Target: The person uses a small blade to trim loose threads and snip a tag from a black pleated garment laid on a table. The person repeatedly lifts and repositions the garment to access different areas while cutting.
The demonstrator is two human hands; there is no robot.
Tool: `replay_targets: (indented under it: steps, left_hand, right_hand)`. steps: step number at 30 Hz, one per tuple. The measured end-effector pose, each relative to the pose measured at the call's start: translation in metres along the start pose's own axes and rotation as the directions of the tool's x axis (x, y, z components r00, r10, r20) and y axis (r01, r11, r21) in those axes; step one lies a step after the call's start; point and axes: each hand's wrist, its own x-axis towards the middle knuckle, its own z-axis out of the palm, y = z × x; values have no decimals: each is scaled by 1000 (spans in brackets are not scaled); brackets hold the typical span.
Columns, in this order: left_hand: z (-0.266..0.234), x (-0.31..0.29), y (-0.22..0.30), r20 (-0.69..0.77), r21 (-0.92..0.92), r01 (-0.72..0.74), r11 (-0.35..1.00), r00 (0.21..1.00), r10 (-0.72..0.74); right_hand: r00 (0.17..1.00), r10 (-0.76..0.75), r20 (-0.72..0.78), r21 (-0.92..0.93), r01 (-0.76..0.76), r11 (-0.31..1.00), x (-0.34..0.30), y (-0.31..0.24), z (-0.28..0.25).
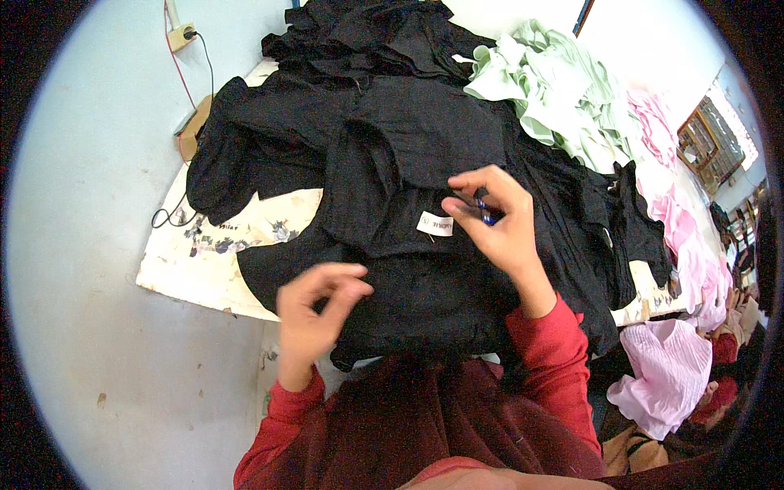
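Note:
A black garment (408, 302) lies spread over the table in front of me, its folded neck or waist part turned open in the middle. A small white label (435, 224) with print shows on it. My right hand (500, 216) is closed around small blue-handled thread snips (487, 210), just right of the label and above the cloth. To the lower left, my left hand (318, 309) hovers at the garment, thumb and forefinger brought together. It is slightly blurred, and whatever it may pinch is too small to tell.
More black garments (367, 41) are heaped at the back. Pale green cloth (555, 90) lies at the far right, with pink cloth (686, 237) beyond it. A pink garment (665, 367) hangs at right. The stained white table (188, 269) meets a wall with a socket (181, 37) and cables.

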Motion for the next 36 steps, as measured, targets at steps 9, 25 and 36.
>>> replay_targets:
  steps: [9, 25, 36]
  left_hand:
    - [-27, 142, 15, -32, 376, -427, 822, 881, 473]
    - [-15, 270, -36, -369, 273, -267, 924, 858, 357]
    - [15, 182, 21, 131, 499, -720, 481, 612, 780]
  right_hand:
    - [962, -230, 144, -251, 261, 932, 27, -5, 27]
    - [966, -232, 110, -204, 251, 946, 26, 15, 31]
    - [955, 235, 180, 465, -293, 835, 44, 10, -3]
